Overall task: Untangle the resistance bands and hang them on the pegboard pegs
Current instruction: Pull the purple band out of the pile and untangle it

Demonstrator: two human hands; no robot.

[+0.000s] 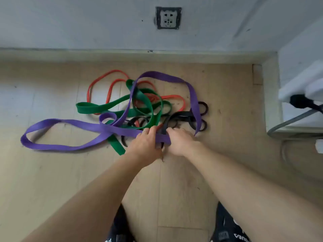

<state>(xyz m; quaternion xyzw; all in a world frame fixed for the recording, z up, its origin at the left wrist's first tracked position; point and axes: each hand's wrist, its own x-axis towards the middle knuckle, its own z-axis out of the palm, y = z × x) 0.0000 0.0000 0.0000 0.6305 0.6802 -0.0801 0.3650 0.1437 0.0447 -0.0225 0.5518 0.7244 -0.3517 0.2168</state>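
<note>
At the centre of the frame, on the floor (52, 180), the purple band (83, 125) is gripped by the left hand (146, 145) and right hand (180, 143) close together, while the green band (97, 107), red band (104, 76) and black band (181, 114) are left tangled, none hung, no pegboard visible.

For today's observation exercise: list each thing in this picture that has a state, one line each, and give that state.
Wide purple rubber band: tangled on the floor, gripped by both hands.
Green rubber band: tangled, lying loose.
Thin red rubber band: tangled, lying loose.
Black rubber band: tangled, partly buried.
Left hand: gripping the purple band.
Right hand: gripping the purple band.
White wall socket: nothing plugged in.
</note>
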